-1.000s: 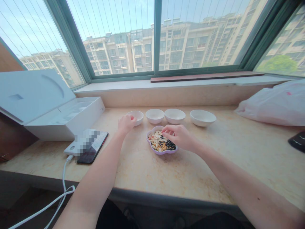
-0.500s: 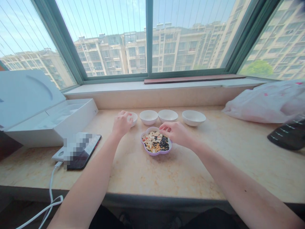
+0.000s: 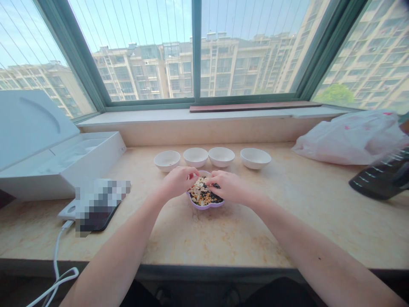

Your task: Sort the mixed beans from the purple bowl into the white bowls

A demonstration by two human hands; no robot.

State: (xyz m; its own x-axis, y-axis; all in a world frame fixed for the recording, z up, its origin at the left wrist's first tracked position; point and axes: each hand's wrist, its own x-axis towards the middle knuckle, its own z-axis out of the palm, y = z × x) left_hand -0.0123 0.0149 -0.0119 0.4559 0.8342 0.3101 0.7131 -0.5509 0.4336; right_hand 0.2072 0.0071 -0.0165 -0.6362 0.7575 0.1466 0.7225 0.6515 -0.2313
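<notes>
Purple dish (image 3: 202,207): is sitting on the table (image 3: 207,245) right in front of the person, holding a mix (image 3: 201,195) of pale flat pieces, yellow kernels and black beans.
Left hand (image 3: 180,181): is hovering over the dish's far left edge, fingers bending inward.
Right hand (image 3: 228,185): is hovering low over the dish's right side, thumb and forefinger pointing into the mix.
Grip: the hands are staying apart from each other; the fingertips are showing too small, so I cannot tell whether either hand is pinching a piece.
White bowls (image 3: 196,157): four are standing in a row behind the dish, the middle two almost touching, the rightmost standing slightly apart.
Left side: an open white box (image 3: 92,160) is lying behind a partly blurred dark phone (image 3: 108,216), and a white cable (image 3: 56,256) is hanging over the table edge.
Right side: a white plastic bag (image 3: 348,138) is resting behind a dark container (image 3: 377,177).
</notes>
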